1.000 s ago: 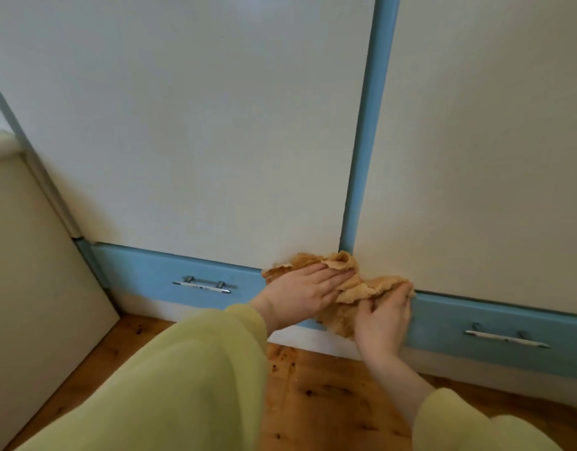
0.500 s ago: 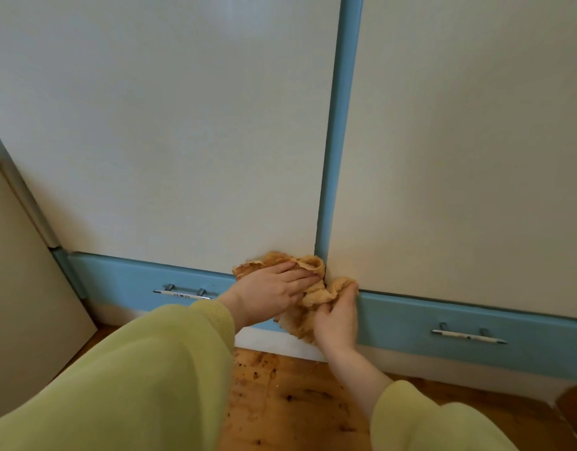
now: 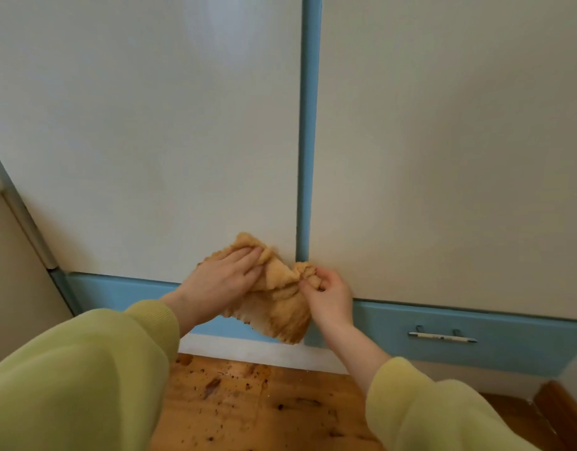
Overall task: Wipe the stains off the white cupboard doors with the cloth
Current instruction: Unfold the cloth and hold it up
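Observation:
Two white cupboard doors fill the view, the left door and the right door, split by a blue upright strip. A crumpled tan cloth hangs at the foot of that strip. My left hand lies on the cloth's left part with fingers fairly straight, pressing it against the bottom of the left door. My right hand pinches a bunched corner of the cloth with curled fingers, just off the lower left corner of the right door. No stains show on the doors.
A blue drawer band runs under the doors, with a metal handle on the right. White plinth below it, then a spotted wooden floor. A beige panel stands at the left edge.
My right hand has lifted off the drawer band and now gathers the cloth's right end into a bunch. The left hand stays on the cloth. The camera has shifted slightly right.

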